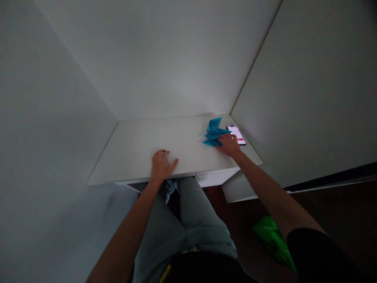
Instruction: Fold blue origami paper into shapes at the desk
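A white desk (138, 145) fills the corner between white walls. My left hand (161, 165) lies flat on the desk near its front edge, fingers spread, holding nothing. My right hand (229, 144) reaches to the far right of the desk and rests on the near edge of a crumpled blue folded paper or cloth (214, 133). Its fingers curl over that blue piece. A phone (236, 134) with a lit screen lies just right of the hand, partly under it.
Walls close in the desk on the left, back and right. Below the desk are my legs in grey-green trousers (188, 224). A green object (272, 237) lies on the dark floor at the right.
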A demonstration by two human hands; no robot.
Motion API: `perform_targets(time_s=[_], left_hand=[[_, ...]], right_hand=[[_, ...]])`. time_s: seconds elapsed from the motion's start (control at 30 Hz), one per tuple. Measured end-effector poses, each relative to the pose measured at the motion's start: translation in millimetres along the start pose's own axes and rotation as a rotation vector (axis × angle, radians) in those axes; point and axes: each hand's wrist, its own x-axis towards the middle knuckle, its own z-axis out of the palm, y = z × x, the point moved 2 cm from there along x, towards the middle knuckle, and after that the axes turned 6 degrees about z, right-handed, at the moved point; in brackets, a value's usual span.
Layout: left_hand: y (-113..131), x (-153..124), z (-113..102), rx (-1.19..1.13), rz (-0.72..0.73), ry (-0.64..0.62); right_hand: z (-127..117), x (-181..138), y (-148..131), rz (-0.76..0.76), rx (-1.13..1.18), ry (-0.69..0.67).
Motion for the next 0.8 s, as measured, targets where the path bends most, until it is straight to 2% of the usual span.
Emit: perform_targets(time_s=[0.1, 0.2, 0.3, 0.37, 0.47, 0.57, 0.7, 0.8], left_hand=[[1, 0, 0, -0.015, 0.0, 0.007], [-1, 1, -2, -0.064, -0.016, 0.02], [-3, 3, -4, -0.173, -0.027, 0.061], [-4, 6, -2, -0.316, -0.028, 0.067], [-1, 10, 5, -0.622, -0.043, 0.048], [3, 14, 13, -0.807, -0.081, 0.075], [2, 17, 19, -0.892, -0.131, 0.105], [-2, 19, 20, -0.953, -0.167, 0.099]], right_hand=[[-2, 2, -14, -0.015, 0.128, 0.03], [3, -4, -47, -0.016, 0.465, 0.047], [19, -11, -89, 0.102, 0.844, 0.007], [33, -13, -118, 0.176, 0.989, 0.003], [49, -13, -154, 0.198, 1.063, -0.013], [53, -14, -177, 0.058, 1.009, 0.024], [49, -18, -184, -0.136, 0.968, 0.026], [47, -21, -182, -0.159, 1.004, -0.067]])
